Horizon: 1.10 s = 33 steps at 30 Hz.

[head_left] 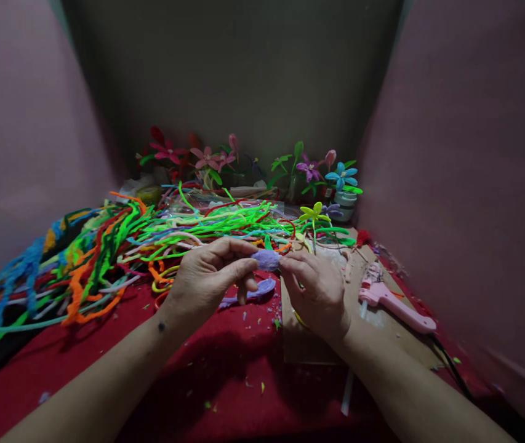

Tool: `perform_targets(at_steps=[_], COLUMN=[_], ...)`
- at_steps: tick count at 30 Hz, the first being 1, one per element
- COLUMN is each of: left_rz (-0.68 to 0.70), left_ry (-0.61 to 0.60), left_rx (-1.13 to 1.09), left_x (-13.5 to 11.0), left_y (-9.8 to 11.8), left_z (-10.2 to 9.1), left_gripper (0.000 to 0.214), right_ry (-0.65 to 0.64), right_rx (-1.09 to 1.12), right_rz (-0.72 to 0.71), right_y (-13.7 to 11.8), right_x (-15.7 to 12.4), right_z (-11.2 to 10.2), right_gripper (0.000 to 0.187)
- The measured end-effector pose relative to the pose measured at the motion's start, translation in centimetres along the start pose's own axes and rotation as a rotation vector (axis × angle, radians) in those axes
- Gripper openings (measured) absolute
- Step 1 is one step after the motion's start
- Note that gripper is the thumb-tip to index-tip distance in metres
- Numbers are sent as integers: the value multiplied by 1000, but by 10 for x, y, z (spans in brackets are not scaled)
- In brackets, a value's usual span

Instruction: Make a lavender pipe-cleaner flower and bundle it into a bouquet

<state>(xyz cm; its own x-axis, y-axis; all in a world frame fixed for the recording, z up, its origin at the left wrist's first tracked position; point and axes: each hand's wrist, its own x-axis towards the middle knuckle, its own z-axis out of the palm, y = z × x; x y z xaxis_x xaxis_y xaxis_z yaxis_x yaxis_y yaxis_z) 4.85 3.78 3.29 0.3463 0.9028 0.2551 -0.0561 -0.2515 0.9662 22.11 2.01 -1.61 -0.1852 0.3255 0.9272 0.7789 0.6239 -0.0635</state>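
Note:
A fuzzy purple pipe-cleaner petal [268, 260] is stretched level between my two hands, above the red cloth [225, 351]. Thumb and fingers of my left hand [216, 267] pinch its left end. At its right end, the fingertips of my right hand [315, 286] are closed on it. Just below, another purple pipe-cleaner piece [260, 290], bent into a loop, lies on the cloth, partly behind my left fingers. A sheet of cardboard [308, 344] lies under my right hand.
Loose coloured pipe cleaners [225, 218] pile up behind and left of my hands. A pink glue gun [398, 304] rests on the cardboard at right. Pipe-cleaner flowers, including a blue one [341, 176], stand at the back. Pink panels [469, 184] rise at both sides.

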Motion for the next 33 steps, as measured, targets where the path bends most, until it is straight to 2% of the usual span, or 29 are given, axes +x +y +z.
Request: perform_targets(at_steps=[7,10,12,15,18,20,26,33], left_rz=[9,22,61,102,46,0,-68,-82], left_ry=[-21,-9,29,130,186,157,53,83], left_rx=[4,-5,-28,-43,-10,22,68,139], left_x=[0,-1,-1,3,8,10,6,3], left_y=[0,0,1,2,-1,-4,-13,-13], left_z=[2,2,-1,-7,-12,-11,2,8], left_gripper=[13,15,24,31,22,16,17,14], right_ry=[-25,-43,-6,25,-67,-113,-147,-184], right_rx=[38,88,187,541,994,1175,1262,1235], right_rz=[3,72,232,685,1101,1223,1338,1307], right_y=[0,-1,-2,0,4,6,-4,-14], right_x=[0,-1,1,8,15,17,17,15], right_z=[0,3,4,4,2,2,2,5], right_gripper=[19,14,10,1,15,21,23,21])
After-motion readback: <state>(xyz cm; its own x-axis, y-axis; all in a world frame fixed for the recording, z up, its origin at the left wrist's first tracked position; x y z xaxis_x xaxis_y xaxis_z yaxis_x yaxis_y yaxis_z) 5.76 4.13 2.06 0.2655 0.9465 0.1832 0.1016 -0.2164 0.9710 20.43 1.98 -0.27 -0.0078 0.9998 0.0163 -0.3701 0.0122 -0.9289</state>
